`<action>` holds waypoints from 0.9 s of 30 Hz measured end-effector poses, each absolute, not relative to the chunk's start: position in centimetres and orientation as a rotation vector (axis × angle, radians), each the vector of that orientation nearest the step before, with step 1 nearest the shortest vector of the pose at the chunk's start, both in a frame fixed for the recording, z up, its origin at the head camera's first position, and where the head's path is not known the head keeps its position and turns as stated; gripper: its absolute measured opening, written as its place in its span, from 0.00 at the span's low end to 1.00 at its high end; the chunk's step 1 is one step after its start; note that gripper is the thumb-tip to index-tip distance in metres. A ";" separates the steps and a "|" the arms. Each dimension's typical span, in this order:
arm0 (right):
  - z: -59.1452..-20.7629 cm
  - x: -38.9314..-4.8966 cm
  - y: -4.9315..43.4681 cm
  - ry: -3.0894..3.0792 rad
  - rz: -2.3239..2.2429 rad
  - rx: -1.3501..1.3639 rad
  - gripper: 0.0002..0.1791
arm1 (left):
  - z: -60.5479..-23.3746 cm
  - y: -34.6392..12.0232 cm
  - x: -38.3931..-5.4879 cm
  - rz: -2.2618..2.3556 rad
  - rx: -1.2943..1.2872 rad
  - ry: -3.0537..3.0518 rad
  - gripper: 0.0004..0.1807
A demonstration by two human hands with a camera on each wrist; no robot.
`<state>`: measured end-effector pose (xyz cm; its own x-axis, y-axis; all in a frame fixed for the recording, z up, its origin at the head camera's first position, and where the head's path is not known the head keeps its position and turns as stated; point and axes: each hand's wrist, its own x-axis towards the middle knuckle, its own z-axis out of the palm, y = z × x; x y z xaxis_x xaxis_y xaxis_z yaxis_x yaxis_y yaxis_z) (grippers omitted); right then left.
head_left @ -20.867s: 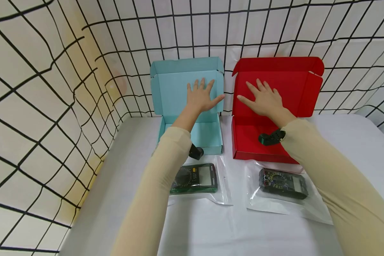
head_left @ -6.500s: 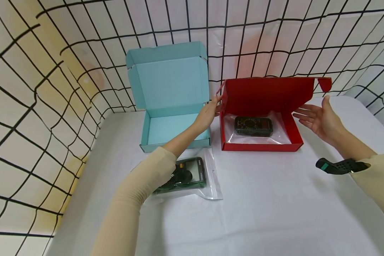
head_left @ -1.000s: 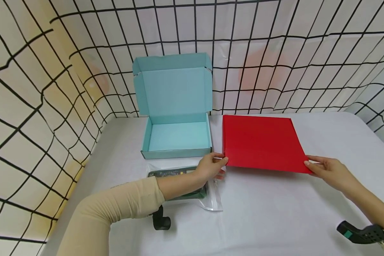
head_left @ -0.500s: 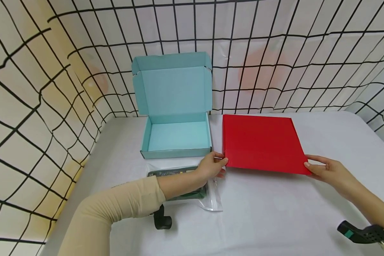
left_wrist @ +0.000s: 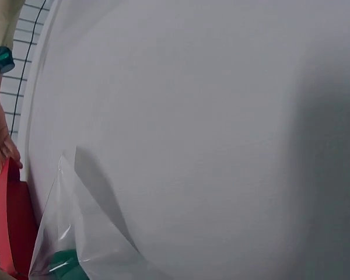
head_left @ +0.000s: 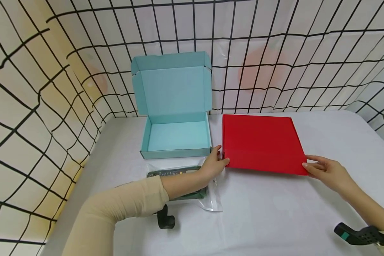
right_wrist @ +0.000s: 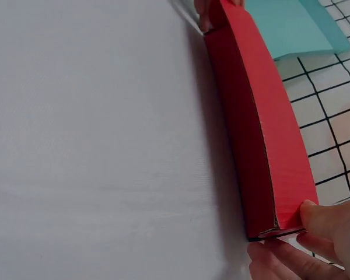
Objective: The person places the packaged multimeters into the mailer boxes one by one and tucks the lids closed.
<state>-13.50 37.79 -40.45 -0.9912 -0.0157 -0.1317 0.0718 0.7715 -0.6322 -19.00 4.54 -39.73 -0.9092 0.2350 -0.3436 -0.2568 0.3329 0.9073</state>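
Note:
The red cardboard box (head_left: 262, 144) stands with its lid down, right of centre in the head view. My left hand (head_left: 212, 165) holds its front left corner, thumb at the front and fingers along the left side. At the front right corner, my right hand (head_left: 331, 174) pinches the box, thumb on top and fingers underneath in the right wrist view. A light blue box (head_left: 176, 137) stands open to the left with nothing inside. Below it a bagged multimeter (head_left: 169, 172) lies on the table, partly hidden by my left forearm.
A white cloth covers the table (head_left: 259, 217). Black wire grid (head_left: 268, 67) rises behind the boxes and along the left side. The raised blue lid (head_left: 176, 89) leans near the back grid.
Earlier both boxes stood open; a bagged multimeter went into the red one and its lid came down. In the last half second my left fingers slid up along the red box's left side.

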 end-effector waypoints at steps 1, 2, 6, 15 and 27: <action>-40.4 -13.4 37.7 2.895 -0.996 0.021 0.34 | -39.7 4.8 -19.2 1.615 -0.026 2.166 0.33; -40.5 -13.2 37.5 2.967 -0.983 -0.013 0.33 | -39.7 5.0 -19.4 1.630 -0.023 2.150 0.32; -40.6 -13.1 36.5 3.297 -0.878 -0.243 0.32 | -39.8 5.7 -20.7 1.662 0.012 2.125 0.28; -41.0 -14.0 36.0 3.274 -0.590 -0.579 0.36 | -40.5 5.3 -22.7 1.591 0.107 2.042 0.33; -41.1 -14.7 36.5 3.267 -0.414 -0.698 0.35 | -40.2 5.5 -24.6 1.583 0.178 2.029 0.32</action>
